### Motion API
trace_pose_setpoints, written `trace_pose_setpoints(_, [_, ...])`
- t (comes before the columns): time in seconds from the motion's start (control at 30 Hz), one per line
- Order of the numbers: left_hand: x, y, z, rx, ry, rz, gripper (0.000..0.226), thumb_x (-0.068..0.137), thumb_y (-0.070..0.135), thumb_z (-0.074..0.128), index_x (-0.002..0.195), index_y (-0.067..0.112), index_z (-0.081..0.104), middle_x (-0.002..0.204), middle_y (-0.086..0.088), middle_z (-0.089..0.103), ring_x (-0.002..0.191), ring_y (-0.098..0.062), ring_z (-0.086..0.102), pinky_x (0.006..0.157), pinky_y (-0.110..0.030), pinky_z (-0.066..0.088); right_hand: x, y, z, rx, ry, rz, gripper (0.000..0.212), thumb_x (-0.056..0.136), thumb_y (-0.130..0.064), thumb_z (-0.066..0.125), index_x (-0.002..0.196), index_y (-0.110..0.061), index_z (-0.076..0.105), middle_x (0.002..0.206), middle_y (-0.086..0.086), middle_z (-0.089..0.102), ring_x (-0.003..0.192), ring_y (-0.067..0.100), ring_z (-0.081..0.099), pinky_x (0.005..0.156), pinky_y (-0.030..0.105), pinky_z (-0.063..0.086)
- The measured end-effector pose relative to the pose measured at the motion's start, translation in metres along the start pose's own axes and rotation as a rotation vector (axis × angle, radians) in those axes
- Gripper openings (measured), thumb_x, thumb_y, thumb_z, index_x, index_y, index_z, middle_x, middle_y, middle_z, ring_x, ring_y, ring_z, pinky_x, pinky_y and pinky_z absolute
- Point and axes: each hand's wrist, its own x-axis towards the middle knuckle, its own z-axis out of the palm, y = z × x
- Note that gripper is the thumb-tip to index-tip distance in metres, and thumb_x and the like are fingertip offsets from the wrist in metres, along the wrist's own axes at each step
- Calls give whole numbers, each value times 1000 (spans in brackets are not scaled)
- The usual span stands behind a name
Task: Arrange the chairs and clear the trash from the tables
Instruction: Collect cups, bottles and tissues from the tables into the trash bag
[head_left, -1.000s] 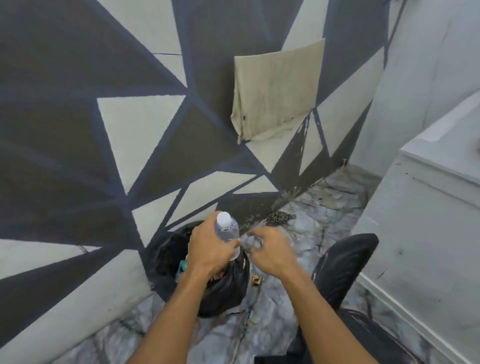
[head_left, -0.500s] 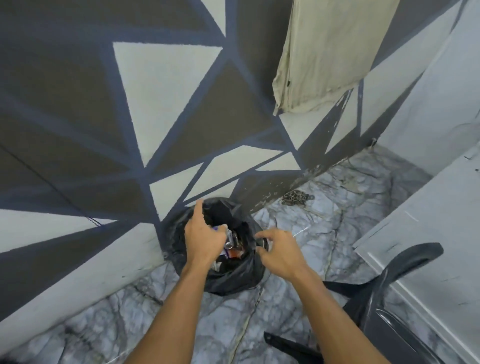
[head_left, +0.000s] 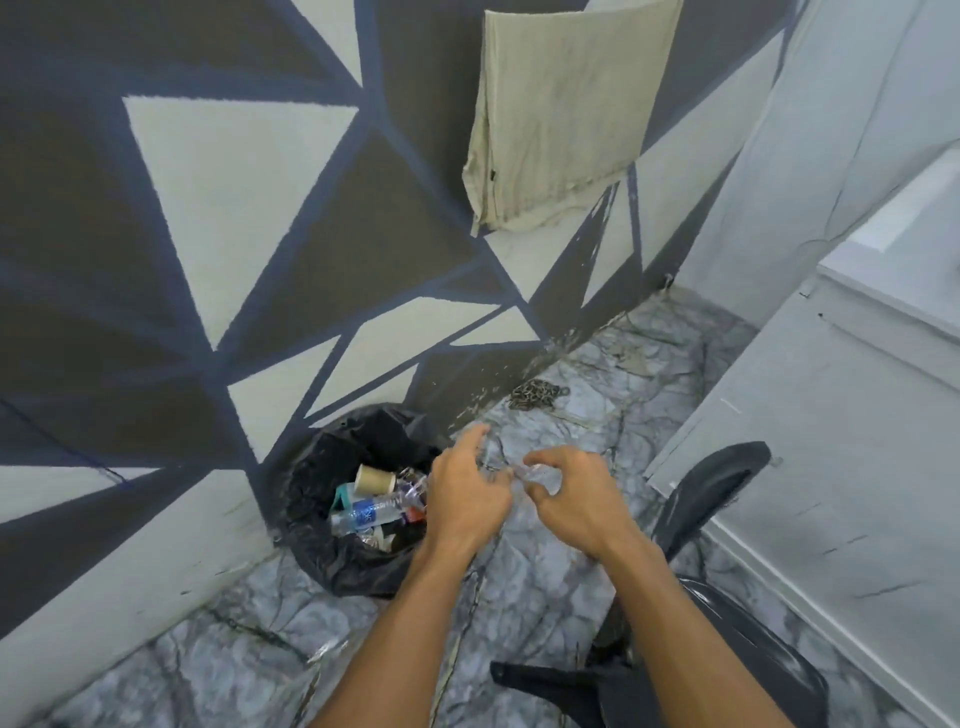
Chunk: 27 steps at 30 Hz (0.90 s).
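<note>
Both hands meet at frame centre, right of the bin (head_left: 332, 561); a bottle (head_left: 371, 512) lies inside. Left hand (head_left: 470, 501) fingers half-curled, right hand (head_left: 576, 501) fingers pinching something clear and blurred (head_left: 535, 474); what it is, I cannot tell.

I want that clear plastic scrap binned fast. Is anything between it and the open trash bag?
Nothing visible blocks it. The clear scrap sits between the left hand and right hand, just right of the open trash bag.
</note>
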Motion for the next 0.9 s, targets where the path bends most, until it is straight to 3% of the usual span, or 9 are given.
trace_pose_setpoints(0.1, [-11, 54, 36, 29, -85, 154, 55, 83, 23, 72, 135, 29, 57, 125, 1, 64, 117, -16, 57, 102, -38, 49, -26, 28, -47, -6, 163, 48, 34, 85, -25, 66, 119, -23, 68, 123, -4, 67, 120, 15, 57, 101, 32, 46])
trace_pose_setpoints(0.2, [-35, 110, 89, 82, -221, 332, 55, 83, 22, 72, 135, 25, 57, 127, -1, 63, 121, -19, 54, 103, -37, 46, -66, 76, -96, 9, 332, 147, 34, 81, -22, 65, 115, -24, 70, 115, -4, 71, 110, 15, 62, 94, 29, 48])
trace_pose_setpoints(0.37, [-104, 165, 195, 116, -534, 477, 45, 77, 20, 77, 120, 28, 66, 102, 9, 71, 100, -14, 67, 83, -26, 50, -163, 176, -153, 93, 522, 389, 34, 79, -20, 64, 112, -24, 70, 118, -2, 69, 114, 19, 60, 99, 32, 46])
trace_pose_setpoints(0.47, [-164, 182, 266, 191, -729, 570, 50, 79, 21, 77, 127, 24, 63, 110, 3, 70, 99, -16, 65, 84, -26, 48, -230, 242, -173, 107, 571, 502, 37, 80, -22, 61, 117, -23, 68, 121, -1, 68, 115, 18, 58, 99, 30, 44])
trace_pose_setpoints(0.6, [-254, 209, 356, 174, -929, 650, 44, 81, 21, 73, 125, 26, 64, 104, 12, 66, 94, -8, 62, 82, -24, 47, -320, 317, -202, 169, 680, 635, 18, 75, -18, 61, 90, -20, 71, 86, -5, 71, 81, 14, 62, 73, 28, 48])
trace_pose_setpoints(0.7, [-317, 230, 421, 194, -1059, 747, 38, 80, 20, 71, 116, 34, 65, 100, 18, 68, 91, -2, 64, 78, -20, 47, -383, 374, -219, 197, 799, 714, 31, 79, -15, 64, 108, -25, 71, 108, -7, 70, 101, 10, 60, 90, 24, 46])
trace_pose_setpoints(0.77, [-356, 241, 459, 240, -1136, 781, 49, 81, 19, 71, 128, 30, 61, 113, 15, 65, 101, -6, 63, 85, -20, 45, -426, 410, -227, 187, 837, 779, 38, 82, -20, 65, 119, -26, 67, 120, -9, 66, 114, 9, 56, 101, 25, 42])
trace_pose_setpoints(0.9, [-414, 256, 524, 337, -1193, 854, 57, 81, 22, 74, 135, 25, 56, 127, 7, 63, 116, -17, 59, 96, -32, 48, -501, 473, -241, 204, 921, 912, 35, 83, -21, 67, 118, -24, 67, 114, -6, 67, 108, 13, 58, 99, 30, 44])
